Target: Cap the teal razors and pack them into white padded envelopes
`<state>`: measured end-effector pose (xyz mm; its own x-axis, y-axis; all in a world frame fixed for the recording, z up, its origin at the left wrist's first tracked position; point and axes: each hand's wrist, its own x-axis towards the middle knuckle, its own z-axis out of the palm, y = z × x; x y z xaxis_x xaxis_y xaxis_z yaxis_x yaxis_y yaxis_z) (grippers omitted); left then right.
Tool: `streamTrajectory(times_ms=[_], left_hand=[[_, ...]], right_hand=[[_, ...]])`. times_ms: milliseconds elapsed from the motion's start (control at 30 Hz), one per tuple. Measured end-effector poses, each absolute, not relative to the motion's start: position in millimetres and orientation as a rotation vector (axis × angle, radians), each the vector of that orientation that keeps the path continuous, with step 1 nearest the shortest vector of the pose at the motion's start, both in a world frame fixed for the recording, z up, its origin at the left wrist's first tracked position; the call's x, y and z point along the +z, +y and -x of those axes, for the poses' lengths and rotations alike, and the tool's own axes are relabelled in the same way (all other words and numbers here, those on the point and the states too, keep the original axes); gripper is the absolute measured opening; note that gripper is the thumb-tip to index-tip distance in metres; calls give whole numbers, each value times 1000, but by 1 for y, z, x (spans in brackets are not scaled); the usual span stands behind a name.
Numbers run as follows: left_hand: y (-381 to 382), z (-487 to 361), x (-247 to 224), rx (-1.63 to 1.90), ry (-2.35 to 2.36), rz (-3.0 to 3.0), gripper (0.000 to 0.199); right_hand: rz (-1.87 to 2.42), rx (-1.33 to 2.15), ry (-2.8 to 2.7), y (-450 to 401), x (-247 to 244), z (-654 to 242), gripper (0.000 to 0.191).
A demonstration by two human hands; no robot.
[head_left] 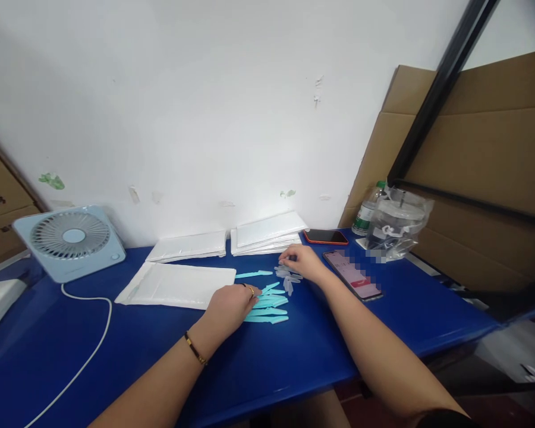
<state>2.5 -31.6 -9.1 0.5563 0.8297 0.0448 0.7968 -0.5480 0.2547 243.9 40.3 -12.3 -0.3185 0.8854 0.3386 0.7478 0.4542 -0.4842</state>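
Several teal sticks [273, 311] partly under the left hand [230, 308], clear caps [288, 283] by the right hand [309, 263], grips unclear

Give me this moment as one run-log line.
Left hand: at teal sticks, grip unclear | right hand: at clear plastic pieces, grip unclear | beside left hand: white packet

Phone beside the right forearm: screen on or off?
On: the phone shows a lit, pinkish display, partly blurred out, while the orange-edged phone behind it looks dark.
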Motion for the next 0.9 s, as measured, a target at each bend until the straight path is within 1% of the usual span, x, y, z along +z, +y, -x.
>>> streamTrajectory(times_ms=[167,333,400,633,733,900], left_hand=[[-14,7,-13,306,1518,-2569,27],[-1,16,-17,481,1518,-2468,26],[2,18,-19,552,1463,-2347,24],[5,20,-19,753,1368,-2132,19],[3,20,-16,798,1340,-2073,19],[2,19,-13,808,1347,-2051,19]], right_hand=[[1592,313,-2289,34,-9,-263,13],[1614,232,-2270,33,-11,-258,12],[1575,272,-2232,32,-9,-255,13],[1230,617,-2231,25,-10,-243,18],[1143,595,-2294,22,-10,-238,18],[1128,528,-2345,19,-7,-234,17]])
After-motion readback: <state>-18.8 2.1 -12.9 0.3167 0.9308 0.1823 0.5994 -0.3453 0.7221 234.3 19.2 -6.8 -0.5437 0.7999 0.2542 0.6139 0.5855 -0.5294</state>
